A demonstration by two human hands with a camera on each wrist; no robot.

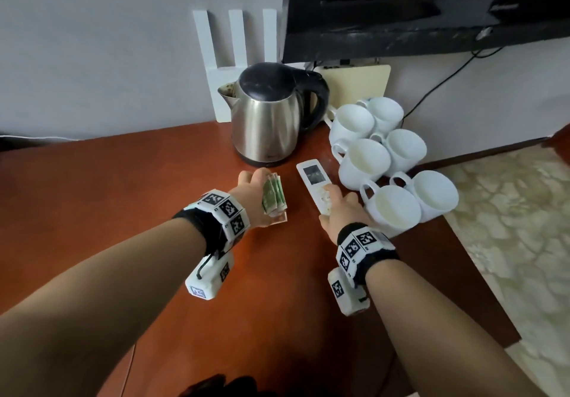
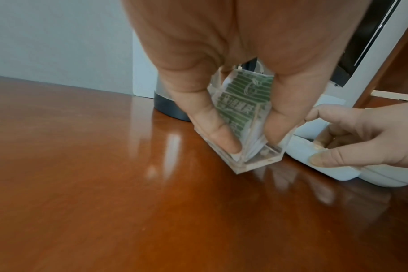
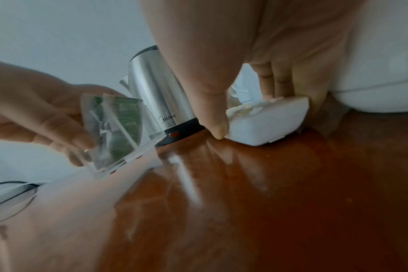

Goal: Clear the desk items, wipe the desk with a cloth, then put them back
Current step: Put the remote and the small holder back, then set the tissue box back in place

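On the brown wooden desk point(image 1: 123, 211), my left hand point(image 1: 256, 199) grips a clear acrylic holder with green tea-bag packets point(image 1: 273, 196), tilted just above the surface; thumb and fingers pinch it in the left wrist view point(image 2: 242, 117). The holder point(image 3: 114, 132) also shows at the left of the right wrist view. My right hand point(image 1: 336, 211) grips the near end of a white remote control point(image 1: 317, 187), which lies on the desk; thumb and fingers clasp its sides point(image 3: 266, 121). A steel electric kettle point(image 1: 271, 116) stands behind both hands.
Several white mugs point(image 1: 394, 180) lie clustered at the desk's right edge, close to my right hand. A white rack point(image 1: 234, 45) and a cream box point(image 1: 354, 85) stand against the wall under a black TV point(image 1: 431, 5). Patterned floor point(image 1: 509, 242) lies right.
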